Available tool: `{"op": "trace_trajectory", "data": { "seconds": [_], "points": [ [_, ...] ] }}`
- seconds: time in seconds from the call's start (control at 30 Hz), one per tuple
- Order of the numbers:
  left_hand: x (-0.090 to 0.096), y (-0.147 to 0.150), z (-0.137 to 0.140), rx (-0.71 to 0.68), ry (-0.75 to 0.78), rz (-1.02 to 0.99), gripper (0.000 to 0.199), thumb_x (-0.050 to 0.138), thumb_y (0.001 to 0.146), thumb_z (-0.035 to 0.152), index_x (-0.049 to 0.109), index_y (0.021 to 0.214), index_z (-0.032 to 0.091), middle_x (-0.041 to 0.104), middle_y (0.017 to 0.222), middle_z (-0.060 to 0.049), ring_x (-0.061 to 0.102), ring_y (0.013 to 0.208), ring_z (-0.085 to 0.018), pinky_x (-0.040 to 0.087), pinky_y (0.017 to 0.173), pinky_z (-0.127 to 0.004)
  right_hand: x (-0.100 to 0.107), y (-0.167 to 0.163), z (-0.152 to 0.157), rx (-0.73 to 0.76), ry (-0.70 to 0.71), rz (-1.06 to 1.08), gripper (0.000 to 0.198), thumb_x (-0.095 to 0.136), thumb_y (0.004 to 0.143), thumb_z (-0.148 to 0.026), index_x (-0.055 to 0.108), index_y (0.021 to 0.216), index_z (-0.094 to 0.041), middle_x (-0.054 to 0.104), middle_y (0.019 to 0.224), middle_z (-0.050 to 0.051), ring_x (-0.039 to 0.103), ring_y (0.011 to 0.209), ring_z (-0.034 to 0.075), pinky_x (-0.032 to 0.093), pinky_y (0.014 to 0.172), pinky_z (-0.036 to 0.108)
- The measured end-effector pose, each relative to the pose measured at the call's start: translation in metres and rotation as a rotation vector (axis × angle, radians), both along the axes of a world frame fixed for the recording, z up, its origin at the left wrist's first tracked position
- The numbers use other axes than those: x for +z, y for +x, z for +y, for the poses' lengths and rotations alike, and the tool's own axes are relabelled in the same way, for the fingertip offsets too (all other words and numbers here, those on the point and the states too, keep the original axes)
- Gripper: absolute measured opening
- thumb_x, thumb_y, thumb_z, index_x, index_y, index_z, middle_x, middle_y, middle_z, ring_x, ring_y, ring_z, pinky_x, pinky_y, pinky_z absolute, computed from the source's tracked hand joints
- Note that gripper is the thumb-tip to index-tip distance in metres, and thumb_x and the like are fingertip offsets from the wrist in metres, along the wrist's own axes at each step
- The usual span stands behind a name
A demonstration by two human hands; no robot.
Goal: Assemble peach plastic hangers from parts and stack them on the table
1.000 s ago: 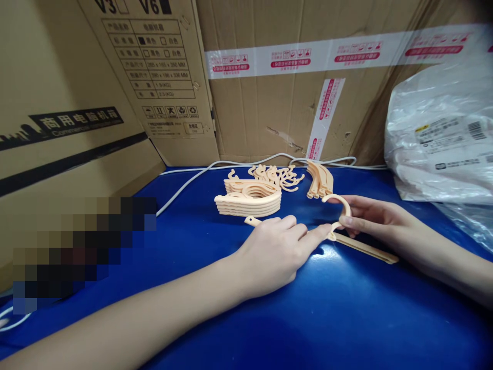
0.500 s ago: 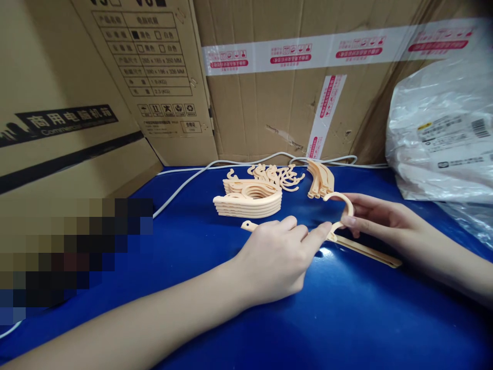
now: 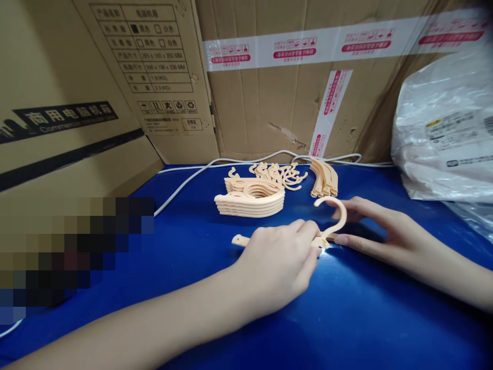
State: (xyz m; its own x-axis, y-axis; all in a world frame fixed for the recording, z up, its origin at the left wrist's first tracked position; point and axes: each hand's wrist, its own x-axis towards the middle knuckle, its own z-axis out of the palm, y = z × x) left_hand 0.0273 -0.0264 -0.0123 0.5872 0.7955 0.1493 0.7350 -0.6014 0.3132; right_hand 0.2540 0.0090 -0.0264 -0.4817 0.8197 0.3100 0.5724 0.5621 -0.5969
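Observation:
A peach-coloured folding clothes hanger (image 3: pixel 242 240) lies low over the blue table, its curved hook (image 3: pixel 341 218) pointing up. My left hand (image 3: pixel 279 262) is closed around its left arm, and the end with a small hole sticks out past the knuckles. My right hand (image 3: pixel 379 231) is at the hanger's other side, thumb touching the short visible piece beside the hook's base and fingers behind the hook. Most of that right arm is hidden. Behind the hands sits a neat stack of curved hanger pieces (image 3: pixel 250 208).
Loose hooks (image 3: pixel 275 173) lie heaped behind the stack, with a bundle of hanger arms (image 3: pixel 324 179) to their right. A white cable (image 3: pixel 185 184) runs along the back. Cardboard boxes (image 3: pixel 250 113) wall the rear and left. A plastic bag (image 3: pixel 431 149) is at the right.
The hanger's long right arm, visible before, is now mostly out of sight. My right hand has shifted from the hook to beside its base, and my left fingers have curled in closer.

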Motion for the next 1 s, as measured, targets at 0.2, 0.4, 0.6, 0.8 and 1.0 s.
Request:
{"op": "trace_trajectory", "data": {
  "seconds": [0.2, 0.4, 0.6, 0.8, 1.0],
  "points": [
    [0.001, -0.006, 0.019, 0.091, -0.579, -0.401, 0.009, 0.055, 0.088, 0.028, 0.055, 0.093, 0.021, 0.061, 0.074, 0.003, 0.058, 0.061, -0.013, 0.038, 0.048, -0.022, -0.005, 0.006, 0.003, 0.146, 0.155, -0.224, 0.026, 0.049, 0.096, -0.04, 0.069, 0.105, -0.026, 0.063, 0.105, 0.007, 0.061, 0.096, 0.021, 0.052, 0.083, 0.037],
    [-0.003, -0.004, 0.032, 0.136, -0.982, -0.725, 0.015, 0.061, 0.087, 0.028, 0.052, 0.082, 0.017, 0.062, 0.069, 0.001, 0.056, 0.06, -0.009, 0.05, 0.05, -0.019, -0.001, 0.002, -0.005, 0.147, 0.268, -0.339, 0.031, 0.034, 0.1, -0.03, 0.061, 0.091, -0.019, 0.06, 0.086, 0.007, 0.055, 0.074, 0.019, 0.046, 0.063, 0.032],
    [-0.003, -0.004, 0.03, 0.138, -1.104, -0.839, 0.016, 0.064, 0.086, 0.021, 0.054, 0.077, 0.014, 0.065, 0.072, -0.002, 0.061, 0.062, -0.01, 0.055, 0.054, -0.022, -0.006, -0.003, -0.006, 0.157, 0.42, -0.403, 0.026, 0.034, 0.097, -0.018, 0.057, 0.085, -0.018, 0.058, 0.077, 0.006, 0.053, 0.064, 0.017, 0.042, 0.055, 0.028],
    [-0.002, -0.006, 0.032, 0.076, -1.121, -0.863, 0.005, 0.06, 0.087, 0.018, 0.06, 0.088, 0.013, 0.063, 0.076, -0.002, 0.06, 0.064, -0.011, 0.054, 0.047, -0.021, -0.004, -0.002, -0.01, 0.147, 0.234, -0.377, 0.024, 0.032, 0.097, -0.019, 0.057, 0.098, -0.019, 0.064, 0.086, 0.005, 0.063, 0.069, 0.016, 0.046, 0.058, 0.026],
    [0.002, -0.008, 0.03, 0.041, -1.059, -0.789, 0.01, 0.059, 0.089, 0.022, 0.063, 0.094, 0.014, 0.061, 0.072, 0.001, 0.054, 0.052, -0.006, 0.042, 0.041, -0.013, -0.002, -0.001, -0.014, 0.187, 0.095, -0.3, 0.029, 0.038, 0.101, -0.043, 0.059, 0.096, -0.022, 0.066, 0.081, 0.0, 0.064, 0.067, 0.014, 0.043, 0.059, 0.024]
  ]
}}
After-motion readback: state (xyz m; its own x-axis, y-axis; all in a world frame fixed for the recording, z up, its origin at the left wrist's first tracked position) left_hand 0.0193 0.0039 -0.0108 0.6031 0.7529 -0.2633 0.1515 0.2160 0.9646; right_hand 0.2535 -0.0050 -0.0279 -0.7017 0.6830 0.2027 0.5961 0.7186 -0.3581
